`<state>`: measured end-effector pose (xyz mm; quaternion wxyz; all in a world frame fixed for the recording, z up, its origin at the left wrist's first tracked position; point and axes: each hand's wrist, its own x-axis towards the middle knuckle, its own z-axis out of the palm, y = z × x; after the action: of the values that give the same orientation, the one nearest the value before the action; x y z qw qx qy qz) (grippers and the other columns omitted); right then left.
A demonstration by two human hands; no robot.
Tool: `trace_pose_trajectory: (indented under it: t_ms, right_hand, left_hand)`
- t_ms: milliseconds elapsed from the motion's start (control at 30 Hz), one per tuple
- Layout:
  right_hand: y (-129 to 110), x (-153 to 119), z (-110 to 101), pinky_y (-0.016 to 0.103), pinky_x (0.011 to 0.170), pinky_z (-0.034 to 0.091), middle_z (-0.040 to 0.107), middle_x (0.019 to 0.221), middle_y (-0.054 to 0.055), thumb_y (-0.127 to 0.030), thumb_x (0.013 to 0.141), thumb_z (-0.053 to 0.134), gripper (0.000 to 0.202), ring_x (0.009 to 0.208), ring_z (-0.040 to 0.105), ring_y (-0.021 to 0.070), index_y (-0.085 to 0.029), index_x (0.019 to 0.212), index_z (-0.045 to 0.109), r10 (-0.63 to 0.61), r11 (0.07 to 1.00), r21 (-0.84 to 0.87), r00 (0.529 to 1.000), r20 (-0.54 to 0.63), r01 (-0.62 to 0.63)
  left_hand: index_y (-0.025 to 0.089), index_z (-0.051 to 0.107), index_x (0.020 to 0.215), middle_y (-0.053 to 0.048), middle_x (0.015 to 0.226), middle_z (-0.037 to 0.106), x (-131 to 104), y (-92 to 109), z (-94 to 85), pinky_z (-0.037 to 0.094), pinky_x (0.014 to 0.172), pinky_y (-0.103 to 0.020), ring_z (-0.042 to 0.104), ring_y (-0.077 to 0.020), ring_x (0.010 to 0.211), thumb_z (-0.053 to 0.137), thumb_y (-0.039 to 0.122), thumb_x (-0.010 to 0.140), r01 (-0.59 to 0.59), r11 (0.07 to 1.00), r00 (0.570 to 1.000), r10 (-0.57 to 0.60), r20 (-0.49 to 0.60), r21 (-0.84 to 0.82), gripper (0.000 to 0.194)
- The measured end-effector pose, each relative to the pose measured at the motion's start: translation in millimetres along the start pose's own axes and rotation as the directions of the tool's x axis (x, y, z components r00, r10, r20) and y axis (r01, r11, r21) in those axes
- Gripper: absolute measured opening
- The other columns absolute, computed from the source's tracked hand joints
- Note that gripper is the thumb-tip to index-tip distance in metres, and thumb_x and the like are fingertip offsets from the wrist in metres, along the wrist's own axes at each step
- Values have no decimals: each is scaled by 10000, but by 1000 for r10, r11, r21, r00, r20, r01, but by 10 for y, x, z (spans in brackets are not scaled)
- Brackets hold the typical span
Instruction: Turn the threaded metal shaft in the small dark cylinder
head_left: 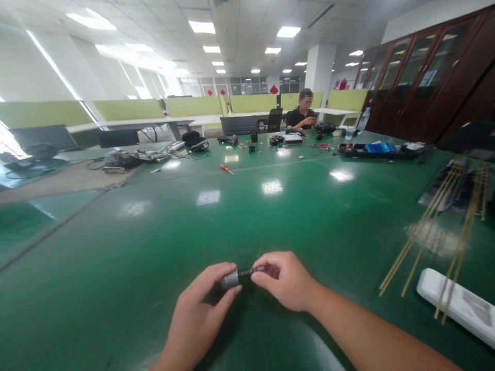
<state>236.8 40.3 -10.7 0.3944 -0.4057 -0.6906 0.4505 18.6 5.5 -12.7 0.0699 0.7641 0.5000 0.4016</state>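
Between my hands, near the front of the green table (247,221), is a small grey cylinder (231,279) with a thin dark rod (247,271) reaching out of its right side. My left hand (204,306) grips the cylinder between thumb and fingers. The thumb and forefinger of my right hand (288,281) pinch the far end of the rod, and its other fingers are curled behind. The rod points right and slightly away from me. Both hands are just above the tabletop.
An orange screwdriver (226,168) lies mid-table. Thin yellowish sticks (419,232) and a white elongated object (456,304) are at the right. Electronics, a black tray (358,153) and a bottle (363,120) line the far side, where a person (299,117) sits.
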Motion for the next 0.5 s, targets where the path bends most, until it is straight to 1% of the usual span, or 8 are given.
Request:
trace_pose_trajectory:
  t_ms: [400, 500]
  right_hand:
    - [-9, 2, 9, 217, 533, 363, 601, 633, -24, -232, 813, 685, 101, 559, 497, 102, -155, 835, 746, 18, 1000, 25, 1000, -5, -18]
    - [-6, 3, 18, 216, 528, 357, 593, 628, -27, -230, 816, 683, 102, 555, 490, 99, -152, 839, 745, 29, 999, 40, 1000, -7, -28]
  left_hand:
    - [320, 665, 1115, 30, 1092, 710, -17, -44, 0, 563, 932, -268, 686, -162, 987, 672, 424, 896, 15, 1000, 1000, -15, 2, 13, 243]
    - [314, 672, 1104, 22, 1083, 714, -10, -47, -1, 568, 932, -286, 689, -173, 980, 671, 432, 893, 8, 1000, 1000, -8, -8, 22, 242]
